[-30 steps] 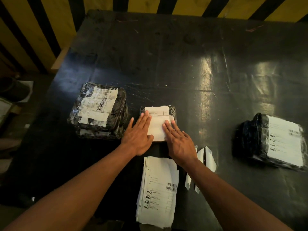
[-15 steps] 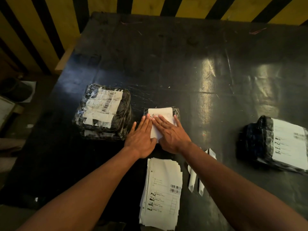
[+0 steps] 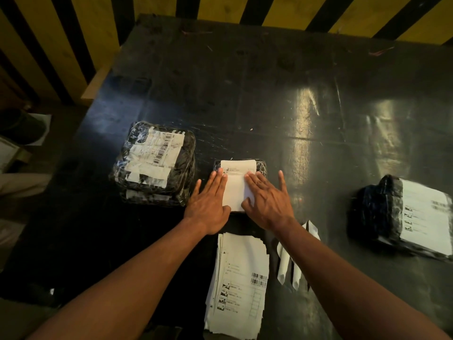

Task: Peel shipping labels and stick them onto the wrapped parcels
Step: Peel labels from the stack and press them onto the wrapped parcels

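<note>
A small black wrapped parcel [image 3: 261, 166] lies in the middle of the dark table, with a white shipping label [image 3: 235, 185] spread across its top. My left hand [image 3: 209, 201] lies flat on the label's left edge, fingers together. My right hand [image 3: 267, 198] presses flat on the label's right side, fingers spread. A stack of unpeeled shipping labels [image 3: 239, 285] sits just in front of me, below my hands.
A larger labelled parcel stack [image 3: 154, 165] stands to the left of the small one. Another labelled black parcel [image 3: 402, 214] lies at the right. Peeled backing strips [image 3: 285, 268] lie beside my right forearm. The black table [image 3: 269, 94] stretches back to a yellow-and-black striped wall.
My right hand slid left across the label to meet my left hand, then back to the right side. My left hand stayed on the left edge.
</note>
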Motion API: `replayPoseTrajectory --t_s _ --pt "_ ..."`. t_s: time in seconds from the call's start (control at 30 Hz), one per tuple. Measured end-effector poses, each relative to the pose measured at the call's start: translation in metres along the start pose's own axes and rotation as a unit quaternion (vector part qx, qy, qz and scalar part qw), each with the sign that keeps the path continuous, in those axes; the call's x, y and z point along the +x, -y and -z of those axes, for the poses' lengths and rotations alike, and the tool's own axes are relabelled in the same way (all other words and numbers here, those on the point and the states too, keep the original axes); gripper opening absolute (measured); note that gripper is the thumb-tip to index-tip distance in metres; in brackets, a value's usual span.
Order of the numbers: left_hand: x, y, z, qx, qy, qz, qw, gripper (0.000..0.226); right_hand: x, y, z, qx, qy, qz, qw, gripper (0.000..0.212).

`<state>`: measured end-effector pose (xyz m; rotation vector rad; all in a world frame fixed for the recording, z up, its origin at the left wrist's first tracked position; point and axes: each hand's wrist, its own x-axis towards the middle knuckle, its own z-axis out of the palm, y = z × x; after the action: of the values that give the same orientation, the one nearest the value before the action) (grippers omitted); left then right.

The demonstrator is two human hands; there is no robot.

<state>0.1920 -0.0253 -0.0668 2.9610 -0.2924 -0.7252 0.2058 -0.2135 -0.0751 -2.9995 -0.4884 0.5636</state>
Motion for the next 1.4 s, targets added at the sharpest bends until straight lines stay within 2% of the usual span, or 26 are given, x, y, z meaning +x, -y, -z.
replayPoseTrajectory --t_s 0.33,0.43,0.53,0.67,0.87,1.03,1.13,1.27,1.4 --pt "0.001 -0.001 0.006 0.002 -0.014 -0.004 1.0 0.091 -0.008 -0.004 -0.01 0.029 -0.036 -0.065 0.997 0.079" --pt "0.005 -0.006 0.006 0.002 -0.044 -0.048 0.998 0.087 -0.007 0.006 -0.009 0.04 -0.065 -0.005 0.997 0.073" --pt "0.011 -0.01 0.004 0.009 -0.042 -0.088 0.995 0.081 -0.006 0.012 -0.01 0.061 -0.053 0.05 0.995 0.078" --pt "0.013 -0.001 0.001 -0.013 -0.029 -0.057 0.998 0.079 -0.005 0.0 -0.01 0.047 -0.041 0.023 0.998 0.069" --pt "0.044 -0.005 0.025 -0.034 -0.017 -0.051 0.998 0.081 0.03 -0.004 0.013 0.025 0.003 0.055 0.998 0.087" --pt "0.061 0.005 0.029 -0.059 0.009 0.015 0.998 0.086 0.048 -0.018 0.018 0.044 0.044 -0.014 0.998 0.107" --pt "0.055 0.012 0.021 -0.106 0.025 0.065 0.992 0.085 0.037 -0.028 0.008 0.083 0.036 -0.049 0.995 0.101" --pt "0.03 0.001 0.006 -0.18 0.047 0.082 0.979 0.079 0.017 -0.024 -0.007 0.155 0.029 -0.08 0.984 0.094" --pt "0.002 -0.008 -0.015 -0.167 0.01 0.077 0.983 0.076 -0.002 -0.015 -0.012 0.178 0.029 -0.112 0.977 0.089"
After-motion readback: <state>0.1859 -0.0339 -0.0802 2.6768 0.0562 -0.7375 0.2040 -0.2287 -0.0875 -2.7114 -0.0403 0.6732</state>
